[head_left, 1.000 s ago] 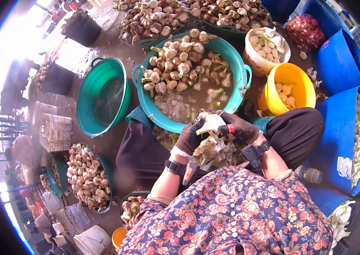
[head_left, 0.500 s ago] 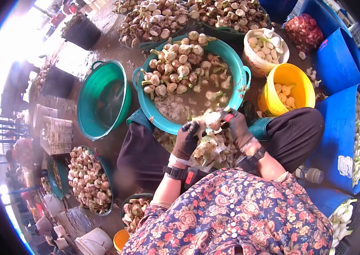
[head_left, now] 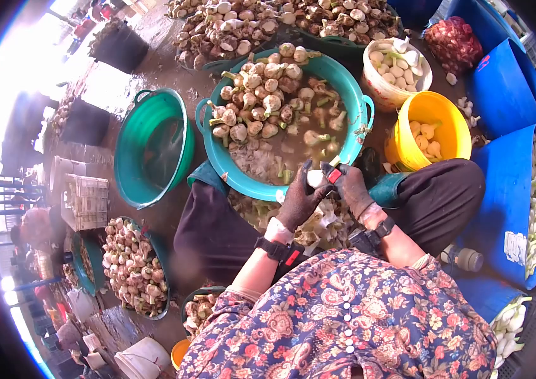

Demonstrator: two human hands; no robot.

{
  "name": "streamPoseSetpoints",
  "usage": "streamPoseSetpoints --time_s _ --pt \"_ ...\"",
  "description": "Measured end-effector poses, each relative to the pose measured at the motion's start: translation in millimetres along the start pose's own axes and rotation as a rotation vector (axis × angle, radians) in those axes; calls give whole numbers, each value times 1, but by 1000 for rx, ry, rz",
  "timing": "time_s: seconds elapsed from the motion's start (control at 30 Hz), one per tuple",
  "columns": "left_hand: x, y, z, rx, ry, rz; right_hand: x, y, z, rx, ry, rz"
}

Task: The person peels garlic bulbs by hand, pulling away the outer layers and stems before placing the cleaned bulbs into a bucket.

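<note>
**Head view.** A garlic bulb is held between two gloved hands, above the lap and just at the near rim of the teal basin. The left hand is closed around the bulb from the left and below. The right hand is closed on a red-handled tool, which is set against the bulb's right side. The bulb is thus touched from both sides and appears to be carried by the left hand. Its long axis cannot be told, since most of it is covered by fingers. A heap of peelings is seen directly beneath the hands. Pale bulbs are seen in the yellow bucket, which stands apart to the right, nearer the right hand.
</note>
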State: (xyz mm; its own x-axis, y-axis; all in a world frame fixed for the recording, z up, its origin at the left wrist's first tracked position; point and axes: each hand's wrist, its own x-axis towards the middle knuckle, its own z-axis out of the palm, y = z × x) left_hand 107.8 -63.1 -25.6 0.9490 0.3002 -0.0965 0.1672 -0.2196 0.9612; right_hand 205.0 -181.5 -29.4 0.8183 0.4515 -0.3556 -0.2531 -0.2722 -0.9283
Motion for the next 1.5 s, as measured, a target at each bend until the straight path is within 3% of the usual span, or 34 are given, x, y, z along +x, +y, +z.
streamPoseSetpoints --time_s 0.07,0.17,0.23,0.3,0.37,0.43,0.47,0.5,0.57,0.6,0.63,0.7,0.8,0.9,0.93,1.03,1.1,1.17,1.2,1.33,1.37,1.47,1.5 --pt "3 -24 6 -18 16 -5 3 9 -4 -109 -15 -96" --pt "-3 -18 4 -237 35 -124 -1 -4 -9 -116 -102 8" --pt "-5 -7 -1 -582 42 -265 -4 -11 -13 69 -214 108" --pt "1 -23 -6 -1003 -125 -408 -7 -16 -17 127 -271 121" --pt "0 -32 -13 -1593 -391 -568 1 0 -16 68 -286 -48" --pt "-9 -7 -8 -1606 -323 -596 4 2 -7 -54 -201 -271" --pt "-9 -15 -6 -1645 -458 -557 1 3 -11 -412 -116 -411" --pt "-8 -16 -3 -1683 -594 -515 1 2 -10 -282 -129 -361" --pt "-10 -17 5 -1382 -258 -442 3 1 -5 -27 -164 -262" --pt "-11 -15 6 -1223 -95 -405 2 -5 -10 147 -239 -113" --pt "-9 -18 2 -1272 -71 -409 -9 -19 -7 581 -183 119" --pt "-6 -18 -5 -1211 -97 -381 -6 -14 -10 608 -255 54" --pt "-14 -27 -4 -568 -83 -68 -10 -10 -10 171 -333 -128" --pt "-5 -11 -5 -655 109 -236 -7 -12 -10 215 -286 -92" --pt "-6 17 -14 -539 135 -238 -8 -9 -7 319 -256 -131" --pt "-15 16 -15 -296 115 -89 -3 -5 -7 433 -160 -22" --pt "-26 14 -27 -15 -155 17 4 -7 -15 594 -84 58" --pt "-34 16 -37 720 -569 -147 9 -7 -20 669 -60 88" --pt "-41 16 -40 670 -500 7 9 -10 -21 658 -77 77" --pt "-15 33 -26 330 75 63 5 -10 -15 464 -25 96" --pt "-8 44 -24 414 202 163 7 -8 -13 422 -33 87" --pt "9 29 -16 495 156 335 3 -22 -16 200 -30 151" --pt "9 26 -16 474 117 311 3 -22 -17 163 -22 175"
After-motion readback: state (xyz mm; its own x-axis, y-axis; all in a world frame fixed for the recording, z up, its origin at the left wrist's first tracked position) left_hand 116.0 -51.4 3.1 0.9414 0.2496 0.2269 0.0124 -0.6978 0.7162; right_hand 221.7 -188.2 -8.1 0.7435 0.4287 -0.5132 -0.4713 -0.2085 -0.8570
